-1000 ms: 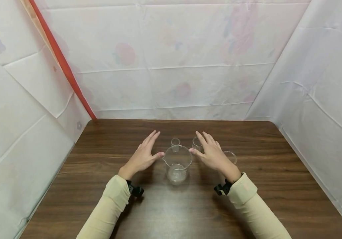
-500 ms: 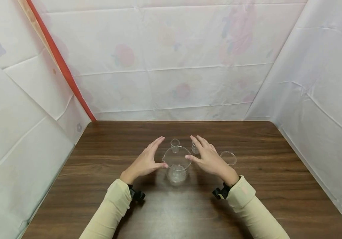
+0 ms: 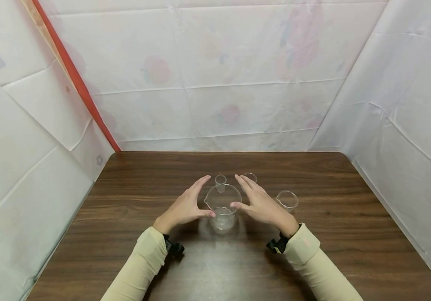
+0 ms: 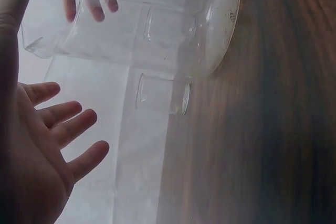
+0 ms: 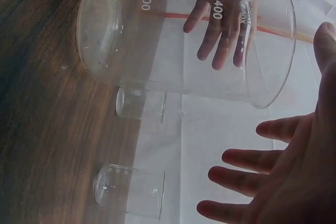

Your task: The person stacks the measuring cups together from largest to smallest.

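A large clear glass beaker (image 3: 223, 219) stands upright on the table between my hands. Its white markings, 200 and 400 among them, show in the right wrist view. My left hand (image 3: 185, 205) is at its left side, fingers spread and extended. On the other side is my right hand (image 3: 262, 204), likewise with spread fingers. Both hands appear apart from the glass in the wrist views, and neither holds anything. Behind the large beaker stands a very small glass beaker (image 3: 220, 184). Another small beaker (image 3: 251, 177) is partly hidden behind my right fingers.
A third smaller beaker (image 3: 287, 200) stands to the right, beyond my right hand, its lower part partly covered. The dark wooden table (image 3: 125, 200) is bounded by white patterned sheets (image 3: 215, 104) at the back and sides. A black camera is strapped to each wrist.
Both hands have come slightly lower and closer together around the large beaker. The right hand now covers less of the right-hand beaker. The beakers stay in place.
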A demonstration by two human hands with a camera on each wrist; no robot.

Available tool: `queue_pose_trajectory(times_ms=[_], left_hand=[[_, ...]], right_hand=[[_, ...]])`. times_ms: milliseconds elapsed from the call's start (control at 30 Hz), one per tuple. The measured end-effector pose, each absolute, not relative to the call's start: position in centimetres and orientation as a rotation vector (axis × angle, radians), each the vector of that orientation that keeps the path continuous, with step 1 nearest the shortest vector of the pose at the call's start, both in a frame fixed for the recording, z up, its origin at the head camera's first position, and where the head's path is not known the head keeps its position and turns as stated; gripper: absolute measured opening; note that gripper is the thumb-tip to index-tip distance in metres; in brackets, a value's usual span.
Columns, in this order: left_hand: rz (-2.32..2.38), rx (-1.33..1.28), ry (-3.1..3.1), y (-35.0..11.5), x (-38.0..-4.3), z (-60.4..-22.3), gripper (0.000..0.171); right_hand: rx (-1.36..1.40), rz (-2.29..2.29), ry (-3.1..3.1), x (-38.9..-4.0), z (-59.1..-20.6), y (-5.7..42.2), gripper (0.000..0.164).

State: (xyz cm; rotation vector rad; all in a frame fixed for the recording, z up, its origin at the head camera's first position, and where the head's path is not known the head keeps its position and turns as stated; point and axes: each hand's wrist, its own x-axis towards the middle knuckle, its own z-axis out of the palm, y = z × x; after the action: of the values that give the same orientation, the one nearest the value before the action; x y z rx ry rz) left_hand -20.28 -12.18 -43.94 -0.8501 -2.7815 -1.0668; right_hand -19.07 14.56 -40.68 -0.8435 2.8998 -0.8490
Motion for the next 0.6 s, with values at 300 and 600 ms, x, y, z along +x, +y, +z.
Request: queue_pose_trajectory(times_ms=[300,600], left_hand=[[-1.105,-0.837,-2.801,-11.5,-19.9,-44.0,0.111],[-1.145,-0.827,-2.833,-11.0,-19.5,-44.4,0.108]], right_hand=[[-0.875,-0.927,2.833,-18.9,-41.0,14.4,0.095],[-0.91,-0.963,2.807,-19.1,-41.6,14.2,0.104]])
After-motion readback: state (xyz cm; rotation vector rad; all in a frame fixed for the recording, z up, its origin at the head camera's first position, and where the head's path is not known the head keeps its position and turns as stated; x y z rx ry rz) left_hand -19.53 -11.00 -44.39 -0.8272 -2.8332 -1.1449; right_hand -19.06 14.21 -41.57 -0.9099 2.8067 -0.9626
